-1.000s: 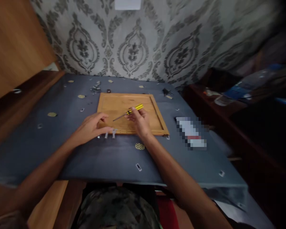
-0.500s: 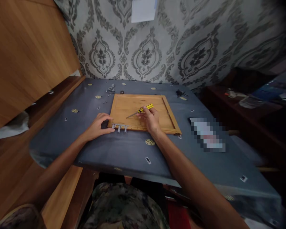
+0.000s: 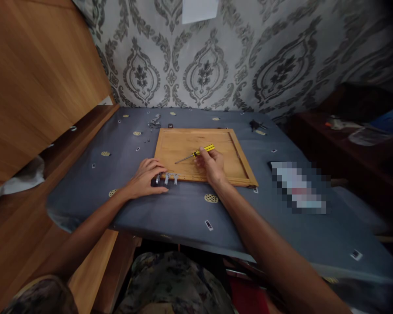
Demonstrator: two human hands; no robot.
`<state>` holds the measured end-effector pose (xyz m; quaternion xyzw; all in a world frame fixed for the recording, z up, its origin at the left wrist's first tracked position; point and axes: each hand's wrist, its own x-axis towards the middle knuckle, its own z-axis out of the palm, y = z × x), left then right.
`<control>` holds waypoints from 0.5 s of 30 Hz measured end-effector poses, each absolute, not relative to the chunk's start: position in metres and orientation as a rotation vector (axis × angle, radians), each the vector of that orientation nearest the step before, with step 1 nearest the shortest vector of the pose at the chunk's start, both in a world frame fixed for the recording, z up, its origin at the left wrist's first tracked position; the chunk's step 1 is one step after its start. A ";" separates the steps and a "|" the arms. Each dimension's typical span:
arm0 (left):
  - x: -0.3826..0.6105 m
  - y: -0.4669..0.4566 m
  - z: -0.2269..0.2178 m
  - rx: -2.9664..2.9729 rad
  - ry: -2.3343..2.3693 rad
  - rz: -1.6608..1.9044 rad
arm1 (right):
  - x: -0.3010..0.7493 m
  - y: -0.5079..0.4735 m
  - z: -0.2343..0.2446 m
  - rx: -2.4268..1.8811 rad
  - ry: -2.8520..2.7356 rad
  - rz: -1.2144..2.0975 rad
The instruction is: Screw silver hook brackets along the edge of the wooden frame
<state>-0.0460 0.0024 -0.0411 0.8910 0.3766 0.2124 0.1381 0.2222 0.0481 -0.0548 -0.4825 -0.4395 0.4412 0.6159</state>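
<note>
Metal fitting [image 3: 172, 176] at the near-left edge of a framed wooden panel [image 3: 180, 141] on the counter [image 3: 170, 213].
The left hand [image 3: 146, 179] curves around the fitting, thumb and fingers apart; contact is unclear. The right hand [image 3: 212, 166] is closed on 1 yellow screwdriver [image 3: 209, 148] over the panel. Metal parts [image 3: 155, 122] lie beyond its far-left corner.
</note>
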 end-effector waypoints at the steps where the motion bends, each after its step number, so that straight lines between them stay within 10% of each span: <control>1: -0.046 0.002 -0.042 2.578 1.089 0.609 | 0.222 0.048 -0.055 -1.114 -1.012 1.019; 15: -0.042 0.002 -0.043 2.533 1.116 0.620 | 0.223 0.048 -0.058 -1.120 -0.991 1.025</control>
